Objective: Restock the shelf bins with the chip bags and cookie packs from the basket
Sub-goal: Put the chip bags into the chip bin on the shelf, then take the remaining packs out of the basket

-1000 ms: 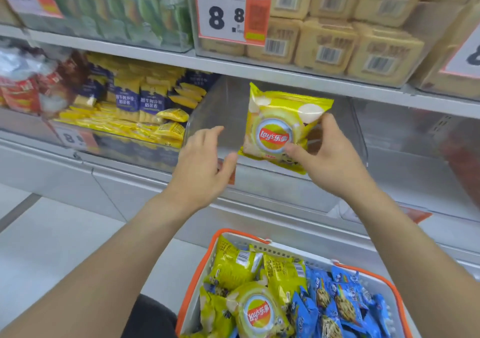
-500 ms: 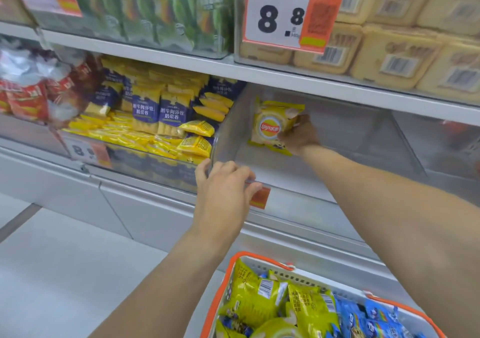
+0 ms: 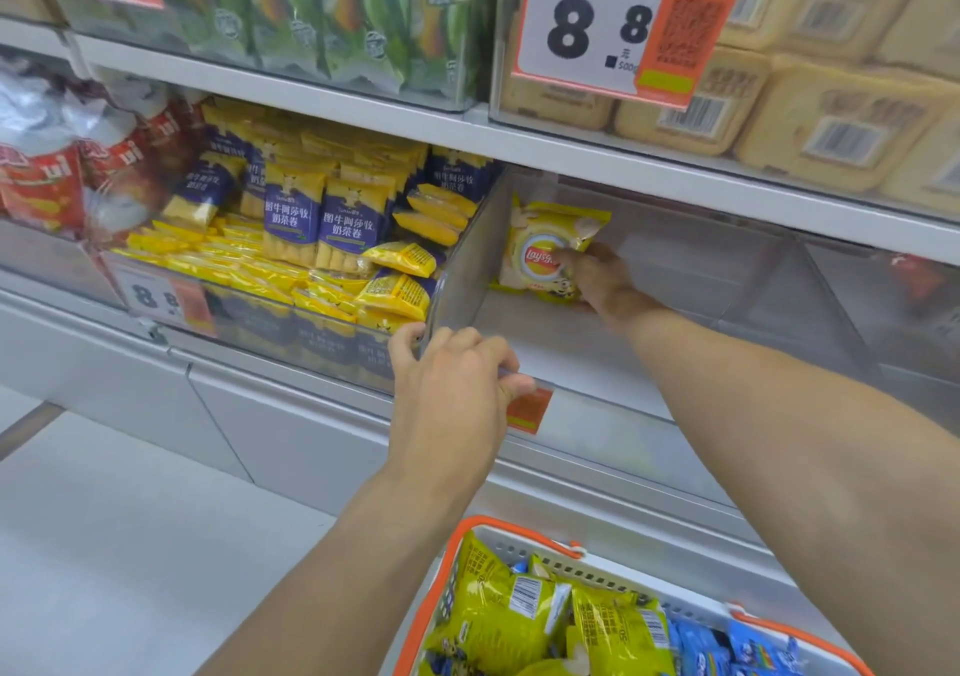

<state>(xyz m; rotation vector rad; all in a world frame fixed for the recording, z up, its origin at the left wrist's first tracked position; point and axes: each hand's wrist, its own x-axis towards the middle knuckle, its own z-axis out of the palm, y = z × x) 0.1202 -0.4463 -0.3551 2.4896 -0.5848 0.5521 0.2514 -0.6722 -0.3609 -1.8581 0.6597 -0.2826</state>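
Reaching deep into the clear shelf bin point(image 3: 675, 280), our right hand point(image 3: 597, 275) holds a yellow chip bag point(image 3: 540, 249); its grip is curled round the bag's right edge, thumb across the front near the logo. The bag stands upright at the back left corner of the bin, just beside the clear divider point(image 3: 467, 260), its lower edge down at the bin floor. Our left hand point(image 3: 457, 379) rests on the bin's front lip point(image 3: 597, 400) at the near left corner, its grip curled over the clear edge, with an orange tag point(image 3: 530, 410) just beside the fingertips. In the next bin to the left lie yellow and blue snack packs point(image 3: 322, 228), piled loosely. Above, on the upper shelf, a price sign point(image 3: 623, 21) reads 8.8, with pale boxed packs point(image 3: 831, 119) behind it. Below us sits the orange-rimmed basket point(image 3: 519, 535), holding more yellow chip bags point(image 3: 498, 618) on its left side and blue cookie packs point(image 3: 727, 644) on its right.
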